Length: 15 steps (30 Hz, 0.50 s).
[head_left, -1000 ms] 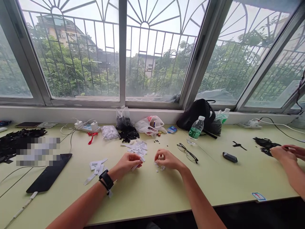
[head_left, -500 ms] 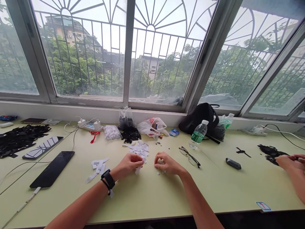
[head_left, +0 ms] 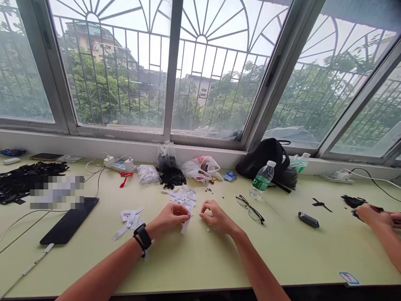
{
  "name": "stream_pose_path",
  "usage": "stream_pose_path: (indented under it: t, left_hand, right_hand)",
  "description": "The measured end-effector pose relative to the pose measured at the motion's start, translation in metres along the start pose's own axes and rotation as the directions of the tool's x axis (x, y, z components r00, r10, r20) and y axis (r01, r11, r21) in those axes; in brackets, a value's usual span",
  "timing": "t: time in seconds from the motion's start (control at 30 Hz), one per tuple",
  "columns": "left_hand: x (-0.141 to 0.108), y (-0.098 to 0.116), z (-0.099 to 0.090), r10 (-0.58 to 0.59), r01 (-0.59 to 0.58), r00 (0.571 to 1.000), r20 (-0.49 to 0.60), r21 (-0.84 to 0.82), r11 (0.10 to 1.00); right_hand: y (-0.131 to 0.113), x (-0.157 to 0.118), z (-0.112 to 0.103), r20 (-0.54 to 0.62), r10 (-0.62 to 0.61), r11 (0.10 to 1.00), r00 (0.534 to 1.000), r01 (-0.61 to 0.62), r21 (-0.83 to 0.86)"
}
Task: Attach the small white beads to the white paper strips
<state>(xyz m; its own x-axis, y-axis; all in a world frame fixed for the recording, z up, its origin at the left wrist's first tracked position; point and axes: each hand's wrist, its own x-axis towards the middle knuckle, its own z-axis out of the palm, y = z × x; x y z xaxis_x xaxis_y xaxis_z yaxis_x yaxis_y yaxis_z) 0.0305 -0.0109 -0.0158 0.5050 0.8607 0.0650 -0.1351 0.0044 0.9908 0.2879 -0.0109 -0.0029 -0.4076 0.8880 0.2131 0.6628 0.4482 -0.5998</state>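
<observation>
Here, left hand: thumb and fingers pinched on a white strip, which hangs down from the fingertips over the table; a black watch is on the wrist.
Right hand: fingers curled low at the tabletop, thumb near the index fingertip; whether anything is between them, I cannot tell.
Small white discs: on the table, just beside and partly hidden by the right hand.
White strip pile: loosely heaped just beyond the left hand.
Second strip group: overlapping flat on the table, left of the left hand and near the watch.
Far edge by the window: a clear bag of white pieces, black pieces beside it, then a white plastic bag.
Right of the right hand: eyeglasses lie open, with an upright water bottle behind them.
Left side: a black phone with a cable plugged in, near a wide black heap.
Far right: a co-worker's hands at dark pieces.
</observation>
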Motion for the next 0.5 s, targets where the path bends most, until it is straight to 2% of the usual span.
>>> stream_pose_path:
  t: [0.13,0.27,0.4,0.5]
  left_hand:
    - [0.001,-0.003,-0.002,0.024,-0.024,0.999,0.025,0.016,1.000]
    - [0.002,-0.006,-0.002,0.047,-0.048,0.998,0.030,0.030,0.998]
    - [0.002,-0.006,-0.002,0.046,-0.048,0.998,0.041,0.052,0.997]
    - [0.001,-0.004,-0.001,0.060,-0.063,0.997,0.044,0.058,0.996]
  right_hand:
    - [-0.008,0.003,0.006,-0.081,0.000,0.998,0.997,0.005,0.070]
    - [-0.017,0.005,0.012,-0.040,0.016,0.967,0.999,-0.005,0.256]
    - [-0.024,0.007,0.018,0.018,0.023,0.892,1.000,-0.029,0.451]
    - [-0.030,0.008,0.022,0.015,0.016,0.811,1.000,-0.022,0.585]
